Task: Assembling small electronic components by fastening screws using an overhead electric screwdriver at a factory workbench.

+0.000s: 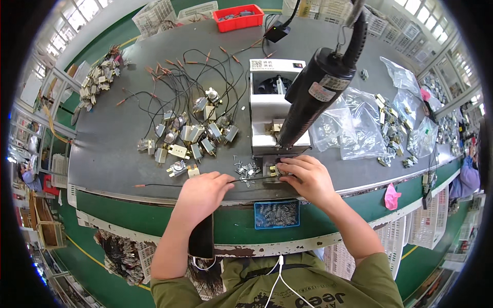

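Observation:
My left hand point(204, 194) is closed at the table's front edge, its fingertips pinching a thin black wire point(164, 185) with a copper-coloured tip. The wire runs right, toward my other hand. My right hand point(309, 178) has its thumb and fingers closed round a small part with brass terminals point(273, 169), seated at the foot of the white screw feeder point(263, 109). The fingers hide much of this part. Between my hands lies a heap of small screws point(247, 171). Above my right hand hangs a black electric screwdriver point(319, 92).
Wired metal-and-white switch units point(195, 134) pile up left of the feeder. Clear plastic bags point(359, 126) and loose small parts point(393, 131) lie to the right. A blue tray of springs point(277, 226) is at the front edge; a red bin point(239, 23) stands at the back.

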### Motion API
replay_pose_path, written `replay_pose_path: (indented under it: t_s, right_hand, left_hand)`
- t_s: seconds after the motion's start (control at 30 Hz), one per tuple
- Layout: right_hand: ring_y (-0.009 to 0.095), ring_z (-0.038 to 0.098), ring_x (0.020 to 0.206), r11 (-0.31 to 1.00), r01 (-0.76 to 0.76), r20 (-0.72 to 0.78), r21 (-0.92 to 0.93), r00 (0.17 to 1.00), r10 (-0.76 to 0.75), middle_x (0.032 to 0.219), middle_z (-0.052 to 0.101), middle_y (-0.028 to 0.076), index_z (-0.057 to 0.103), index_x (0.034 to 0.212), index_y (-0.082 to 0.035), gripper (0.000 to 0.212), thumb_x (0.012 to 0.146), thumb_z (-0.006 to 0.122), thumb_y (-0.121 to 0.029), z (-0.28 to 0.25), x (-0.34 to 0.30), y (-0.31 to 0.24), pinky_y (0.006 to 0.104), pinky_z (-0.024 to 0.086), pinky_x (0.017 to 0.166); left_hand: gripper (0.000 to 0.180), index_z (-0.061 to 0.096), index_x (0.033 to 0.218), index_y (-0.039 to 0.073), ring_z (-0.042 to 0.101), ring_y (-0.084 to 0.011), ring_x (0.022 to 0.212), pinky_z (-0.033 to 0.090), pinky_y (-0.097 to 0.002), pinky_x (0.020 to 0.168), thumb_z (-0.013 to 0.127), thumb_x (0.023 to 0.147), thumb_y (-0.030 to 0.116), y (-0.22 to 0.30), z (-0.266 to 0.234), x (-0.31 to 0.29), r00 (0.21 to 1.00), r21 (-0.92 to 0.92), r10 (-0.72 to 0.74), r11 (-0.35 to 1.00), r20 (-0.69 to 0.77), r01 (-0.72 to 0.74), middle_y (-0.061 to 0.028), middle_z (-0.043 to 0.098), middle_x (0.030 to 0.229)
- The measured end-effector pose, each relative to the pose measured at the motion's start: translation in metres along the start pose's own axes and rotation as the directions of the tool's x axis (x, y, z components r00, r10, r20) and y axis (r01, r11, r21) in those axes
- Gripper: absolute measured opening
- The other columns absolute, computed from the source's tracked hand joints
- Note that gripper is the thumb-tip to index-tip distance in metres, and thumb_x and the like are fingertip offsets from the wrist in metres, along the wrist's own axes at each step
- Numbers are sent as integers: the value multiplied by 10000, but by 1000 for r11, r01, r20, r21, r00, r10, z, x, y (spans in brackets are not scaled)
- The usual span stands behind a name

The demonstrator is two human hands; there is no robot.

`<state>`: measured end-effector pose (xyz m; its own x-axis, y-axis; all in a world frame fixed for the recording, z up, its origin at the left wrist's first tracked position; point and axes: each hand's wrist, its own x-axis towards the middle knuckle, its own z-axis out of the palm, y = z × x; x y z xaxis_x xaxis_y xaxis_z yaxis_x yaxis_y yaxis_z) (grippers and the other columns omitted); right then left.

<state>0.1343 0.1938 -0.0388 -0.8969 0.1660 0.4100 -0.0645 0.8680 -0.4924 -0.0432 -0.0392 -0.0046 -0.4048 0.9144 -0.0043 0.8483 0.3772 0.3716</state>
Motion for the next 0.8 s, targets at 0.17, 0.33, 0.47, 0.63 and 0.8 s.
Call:
replay_pose_path:
  t_s: [0.17,0.33,0.47,0.63,0.8]
  right_hand:
    - [242,671,930,998,2,-17,-59,1000,-3,1098,725,55,735,1081,-104,352,743,809,-167,7,6,-3,374,534,838]
    - [248,661,942,997,-6,-15,-83,1000,4,1073,721,51,731,1092,-106,350,751,800,-143,1,3,-4,370,525,836]
    - [276,646,963,992,16,6,-128,1000,-16,1051,713,69,708,1092,-83,336,768,788,-118,-3,6,-7,386,508,853]
    - [298,646,977,987,-118,12,-105,993,120,1060,710,102,682,1058,-63,307,774,789,-111,-3,1,-12,397,502,865]
    - [304,669,969,1000,-6,-176,-17,984,3,1073,700,133,605,1150,-26,378,798,743,-7,-33,11,-19,384,530,800]
  left_hand:
    - [230,686,1115,122,659,-286,879,535,-382,748,686,901,208,20,20,25,984,-175,153,970,-93,-167,-72,666,959]
    - [217,689,1079,121,655,-269,876,527,-372,775,708,877,197,24,35,39,960,-119,232,960,-157,-252,-60,664,936]
    - [222,682,1064,114,645,-261,901,517,-376,796,723,856,182,28,38,42,963,-153,210,960,-169,-236,-52,648,984]
    - [261,678,1085,119,641,-262,921,513,-384,798,737,836,167,46,45,52,935,-199,217,940,-282,-278,-38,631,1065]
    - [276,685,1099,138,642,-259,913,510,-383,791,743,830,156,43,59,54,921,-182,261,930,-288,-320,-38,631,1067]
